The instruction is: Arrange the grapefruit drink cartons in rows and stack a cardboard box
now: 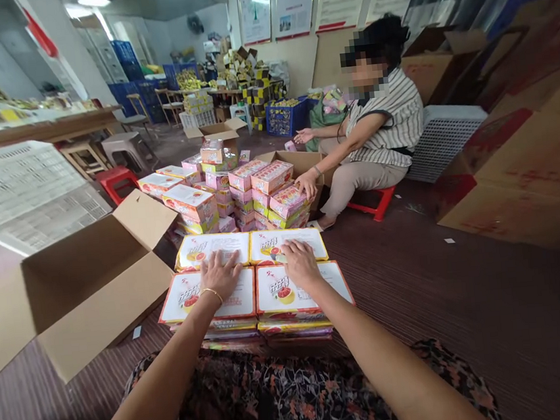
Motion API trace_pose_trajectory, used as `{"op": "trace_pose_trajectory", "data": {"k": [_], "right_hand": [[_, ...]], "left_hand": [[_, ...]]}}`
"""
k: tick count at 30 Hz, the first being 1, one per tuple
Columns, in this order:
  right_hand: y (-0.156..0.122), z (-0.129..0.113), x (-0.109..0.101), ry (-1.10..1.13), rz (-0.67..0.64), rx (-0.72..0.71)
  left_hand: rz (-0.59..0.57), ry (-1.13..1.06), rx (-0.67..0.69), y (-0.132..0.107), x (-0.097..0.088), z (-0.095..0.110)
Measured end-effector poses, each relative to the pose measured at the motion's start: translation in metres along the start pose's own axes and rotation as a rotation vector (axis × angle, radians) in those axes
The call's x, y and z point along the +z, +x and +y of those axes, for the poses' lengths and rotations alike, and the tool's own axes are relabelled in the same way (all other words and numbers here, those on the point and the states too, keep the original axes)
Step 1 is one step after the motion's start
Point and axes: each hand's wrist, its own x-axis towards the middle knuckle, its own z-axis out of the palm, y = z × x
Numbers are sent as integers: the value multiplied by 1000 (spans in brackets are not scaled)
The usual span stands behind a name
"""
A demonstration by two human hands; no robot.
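Observation:
Four white-topped snack boxes with grapefruit pictures lie in a two-by-two layer on a stack before my knees. My left hand [220,273] rests open on the left pair, fingers spread across the seam between the far left box [192,248] and the near left box [177,302]. On the right pair lies my right hand [299,261], also open, its fingers reaching onto the far right box [309,235] and its palm over the near right box [324,285]. A small pale patch shows by its fingertips; I cannot make it out.
An open cardboard carton [93,281] stands at left. Beyond the stack are piled pink and yellow boxes [218,183]. A co-worker [380,114] sits on a red stool [378,204], one hand on that pile. Large cartons [534,172] line the right side.

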Motion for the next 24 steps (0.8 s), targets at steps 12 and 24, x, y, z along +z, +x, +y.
{"op": "trace_pose_trajectory", "data": {"k": [12, 24], "right_hand": [[61, 28, -36, -50, -201, -99], [53, 32, -18, -63, 136, -164]], "left_hand": [[26, -14, 220, 37, 9, 22], [107, -120, 345, 18, 3, 20]]}}
